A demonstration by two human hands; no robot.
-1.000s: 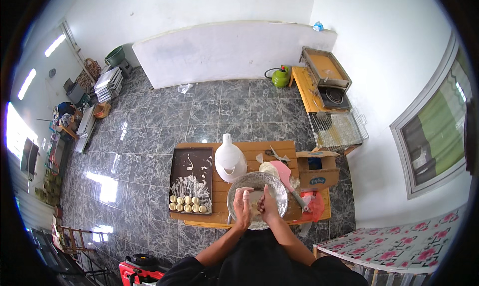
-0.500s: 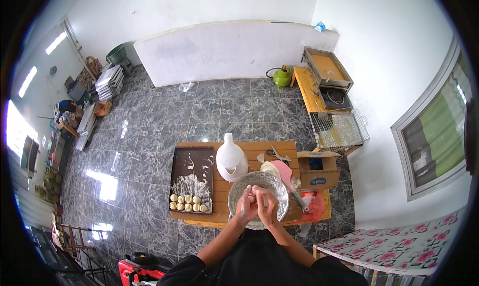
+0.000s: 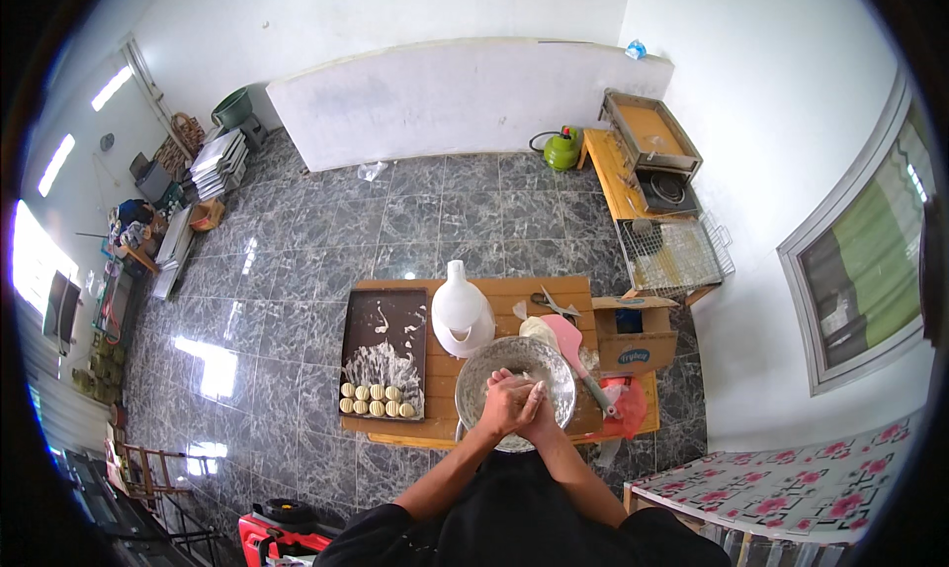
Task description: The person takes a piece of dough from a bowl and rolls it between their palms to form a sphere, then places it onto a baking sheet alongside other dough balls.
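Observation:
Over a metal bowl (image 3: 473, 373) dusted with white, my left hand (image 3: 505, 405) and my right hand (image 3: 540, 415) are pressed palm to palm, the left lying over the right. Whatever lies between the palms is hidden. Whitish residue clings to the fingers. To the left, a dark baking tray (image 3: 386, 315) smeared with white flour holds two rows of ridged, pale dough pieces (image 3: 377, 400) along its near end. A pink spatula (image 3: 565, 336) with a grey handle leans beside the bowl's right rim, next to a pale lump (image 3: 537, 328) that looks like dough.
Behind the bowl stands a white plastic jug-like container (image 3: 461, 315). Scissors (image 3: 556, 305) lie on the brown table (image 3: 509, 292). A cardboard box (image 3: 635, 349) and a red plastic bag (image 3: 627, 406) sit at the right. Farther off are a green gas cylinder (image 3: 560, 152) and a stove (image 3: 666, 191).
My hands have gone from fingertips bunched together to palms pressed against each other, still above the bowl. The view has shifted slightly; the tray and tools stay put.

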